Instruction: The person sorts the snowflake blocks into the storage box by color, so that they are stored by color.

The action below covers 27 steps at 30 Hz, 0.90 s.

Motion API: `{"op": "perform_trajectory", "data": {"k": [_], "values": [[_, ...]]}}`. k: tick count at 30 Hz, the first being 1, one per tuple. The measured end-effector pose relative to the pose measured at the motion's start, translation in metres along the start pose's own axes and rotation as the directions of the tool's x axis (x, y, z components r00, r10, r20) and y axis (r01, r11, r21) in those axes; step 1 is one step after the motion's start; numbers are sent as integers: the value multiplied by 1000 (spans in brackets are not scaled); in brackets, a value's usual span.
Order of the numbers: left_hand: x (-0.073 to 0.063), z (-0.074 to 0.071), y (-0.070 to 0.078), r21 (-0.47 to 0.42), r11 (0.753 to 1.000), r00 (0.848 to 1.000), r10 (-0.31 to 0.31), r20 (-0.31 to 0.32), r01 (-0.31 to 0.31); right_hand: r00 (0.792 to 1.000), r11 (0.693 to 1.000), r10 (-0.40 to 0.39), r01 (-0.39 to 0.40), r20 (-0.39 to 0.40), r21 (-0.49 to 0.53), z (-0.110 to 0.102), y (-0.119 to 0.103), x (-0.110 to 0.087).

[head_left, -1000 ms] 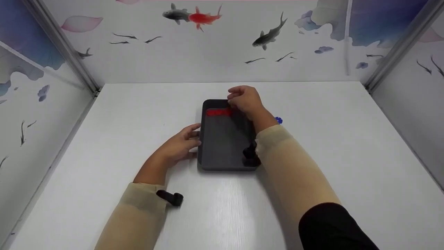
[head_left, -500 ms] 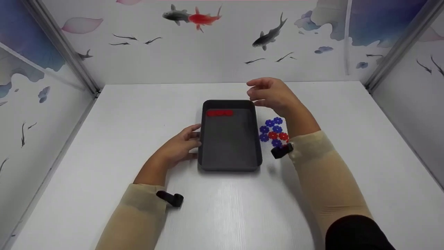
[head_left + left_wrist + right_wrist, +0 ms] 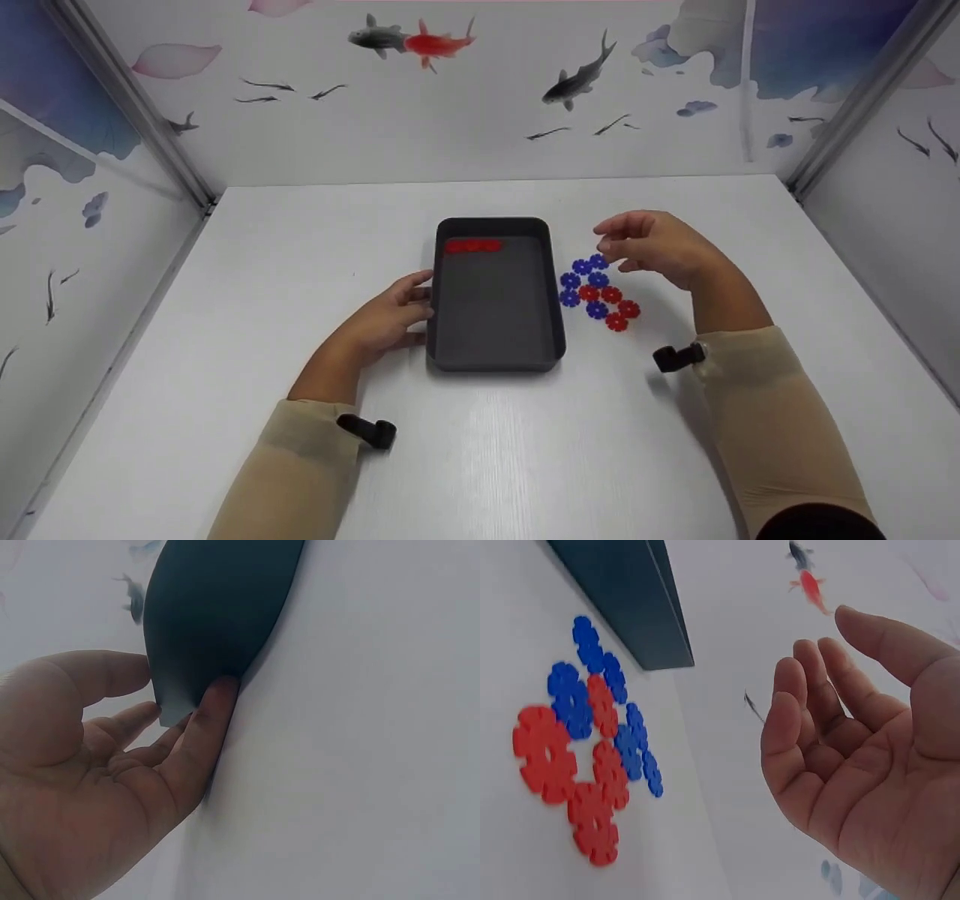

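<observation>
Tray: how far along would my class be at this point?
Done: a red row lies at the far end of the tray. In hand: nothing; the left grip touches the tray, the right grip is empty. Remaining: probably the four red pieces and six blue pieces beside the tray.

I work in a small booth-like workstation: my white table (image 3: 480, 450) is walled on 3 sides by panels (image 3: 420, 135) printed with fish (image 3: 439, 43) and pink petals (image 3: 176, 61), 2 metal posts (image 3: 136, 105) at the corners.
</observation>
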<state>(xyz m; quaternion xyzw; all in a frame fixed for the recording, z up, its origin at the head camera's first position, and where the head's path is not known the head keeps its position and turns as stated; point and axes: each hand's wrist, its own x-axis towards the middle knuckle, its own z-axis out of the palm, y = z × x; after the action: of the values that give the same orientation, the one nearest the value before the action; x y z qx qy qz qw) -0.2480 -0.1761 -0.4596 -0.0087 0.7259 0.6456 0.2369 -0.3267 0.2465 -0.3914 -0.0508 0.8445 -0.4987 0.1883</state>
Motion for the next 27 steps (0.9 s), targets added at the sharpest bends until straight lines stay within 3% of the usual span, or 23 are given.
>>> {"op": "perform_trajectory", "data": {"k": [10, 18, 27], "values": [[0, 1, 1, -3, 1000, 1000, -3, 3, 3, 990, 989, 85, -71, 111, -126, -23, 42, -2], [0, 1, 1, -12, 1000, 1000, 7, 5, -7, 986, 976, 118, -92, 121, -199, -32, 64, -2], [1, 0, 0, 2, 1000, 1000, -5, 1, 5, 982, 951, 113, -62, 152, -302, -33, 79, 2]]}}
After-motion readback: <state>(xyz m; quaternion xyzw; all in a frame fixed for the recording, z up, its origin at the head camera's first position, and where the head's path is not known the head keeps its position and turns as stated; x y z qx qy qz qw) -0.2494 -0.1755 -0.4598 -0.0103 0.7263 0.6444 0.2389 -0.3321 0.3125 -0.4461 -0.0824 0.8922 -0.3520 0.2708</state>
